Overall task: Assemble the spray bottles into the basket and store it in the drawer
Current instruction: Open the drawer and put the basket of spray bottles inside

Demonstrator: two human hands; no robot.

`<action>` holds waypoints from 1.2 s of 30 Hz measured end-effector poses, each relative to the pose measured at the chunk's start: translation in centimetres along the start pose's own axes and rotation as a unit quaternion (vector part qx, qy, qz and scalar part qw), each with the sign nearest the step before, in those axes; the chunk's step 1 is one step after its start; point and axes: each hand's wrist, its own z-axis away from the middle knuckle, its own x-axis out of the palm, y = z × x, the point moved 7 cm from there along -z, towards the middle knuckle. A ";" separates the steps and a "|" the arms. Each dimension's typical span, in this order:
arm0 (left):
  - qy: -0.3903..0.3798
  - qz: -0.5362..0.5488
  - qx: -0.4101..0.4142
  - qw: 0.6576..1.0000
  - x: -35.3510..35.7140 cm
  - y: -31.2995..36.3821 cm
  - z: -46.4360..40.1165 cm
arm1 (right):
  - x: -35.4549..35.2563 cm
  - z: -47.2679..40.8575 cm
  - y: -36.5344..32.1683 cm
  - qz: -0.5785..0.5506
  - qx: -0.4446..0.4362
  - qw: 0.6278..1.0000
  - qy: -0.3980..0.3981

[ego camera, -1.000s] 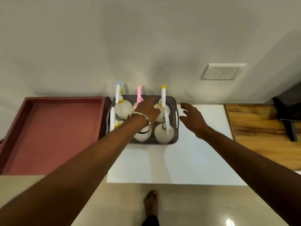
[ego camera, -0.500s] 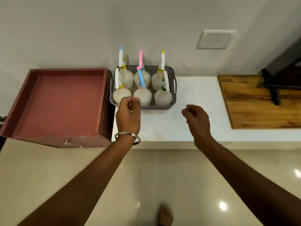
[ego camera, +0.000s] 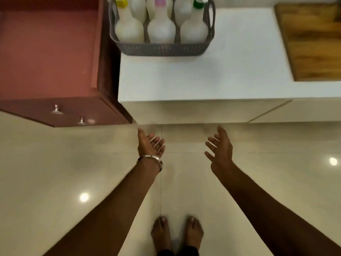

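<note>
a: where's the basket (ego camera: 162,49) sitting?

b: on the white bench (ego camera: 212,71), at its far left part, right beside the open drawer (ego camera: 48,52). its grey perforated front wall faces the camera and the top is cut off by the picture's edge.

a: and the spray bottles (ego camera: 161,29)?

b: standing upright inside the basket, packed side by side. three white bodies show in the front row, with more behind them. the front left one has a yellow collar, the middle one pink, the right one green. the heads run out of view.

a: what about the drawer?

b: pulled out, left of the basket, reddish-brown, nothing visible on the part of its floor that shows. two small metal knobs (ego camera: 57,109) stick out of its front panel.

a: the hands?

b: both hang over the pale tiled floor (ego camera: 55,163), nearer the camera than the basket and well apart from it. the left hand (ego camera: 150,145) is palm up, fingers (ego camera: 156,142) loosely spread, gripping nothing; a metal bangle (ego camera: 150,157) circles its wrist. the right hand (ego camera: 220,146) is likewise released, fingers fanned toward the left hand, nothing in it.

a: anything else?

b: a wooden board (ego camera: 313,39) lies on the bench well to the right of the basket. two bare feet (ego camera: 177,235) stand on the floor below the hands.
</note>
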 end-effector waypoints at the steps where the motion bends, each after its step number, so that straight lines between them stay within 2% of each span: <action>1: -0.009 -0.004 -0.006 1.000 0.0 -1.2 -1.6 | -0.2 -1.6 1.6 -0.009 0.014 1.000 -0.001; 8: -0.074 0.039 -0.036 0.996 2.8 -6.9 -12.7 | 1.7 -13.1 7.6 -0.096 0.039 0.993 -0.054; 13: -0.102 0.119 -0.040 0.987 5.7 -7.8 -19.2 | 5.0 -20.1 8.2 -0.189 0.022 0.977 -0.100; 18: -0.110 0.206 -0.042 0.972 8.3 -7.8 -23.2 | 7.5 -24.8 8.5 -0.285 0.038 0.953 -0.100; 24: -0.154 0.243 0.000 0.958 10.9 -7.2 -26.1 | 9.4 -27.6 7.0 -0.339 0.002 0.926 -0.166; 28: -0.172 0.240 0.001 0.955 11.1 -7.7 -26.3 | 9.9 -27.6 7.0 -0.341 0.009 0.916 -0.210; 31: -0.188 0.238 0.006 0.953 10.5 -8.0 -25.5 | 9.2 -26.9 7.6 -0.346 0.026 0.912 -0.218; 36: -0.167 0.270 -0.004 0.948 7.8 -10.8 -23.4 | 6.6 -24.8 10.7 -0.360 0.047 0.911 -0.195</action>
